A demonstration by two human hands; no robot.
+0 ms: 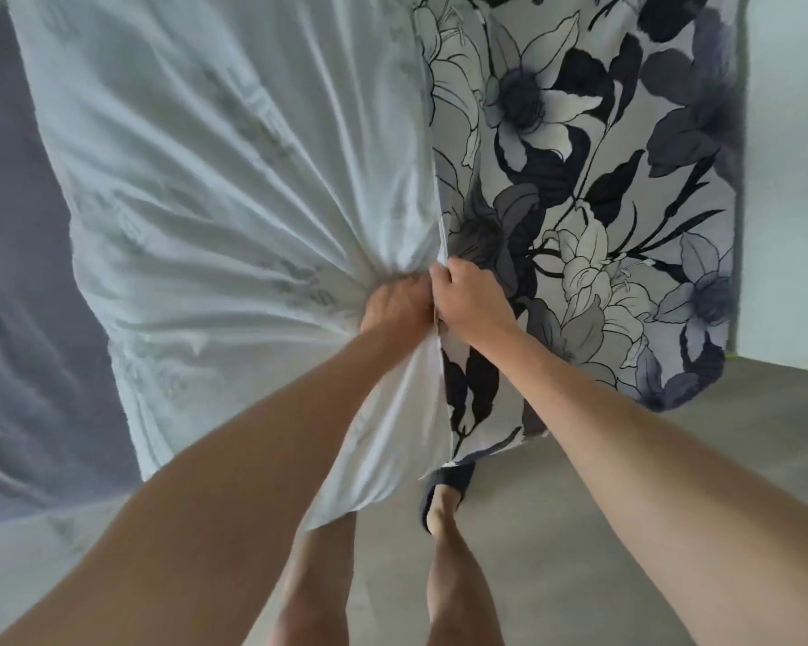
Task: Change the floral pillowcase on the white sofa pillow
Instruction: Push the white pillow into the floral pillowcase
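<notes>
A large white pillow [215, 188] fills the upper left of the head view, held up in the air in front of me. Its right part sits inside a floral pillowcase [588, 188] printed with dark blue, grey and white flowers. My left hand [395, 307] grips a bunch of the white pillow fabric, which creases toward the fist. Right beside it, my right hand [467, 300] pinches the open edge of the floral pillowcase. The two hands touch at the case's opening.
A grey-blue sofa cover [24, 319] lies at the left behind the pillow. Below is a grey floor [626, 482] with my bare legs and a dark slipper [444, 491]. A pale wall [789, 179] stands at the right.
</notes>
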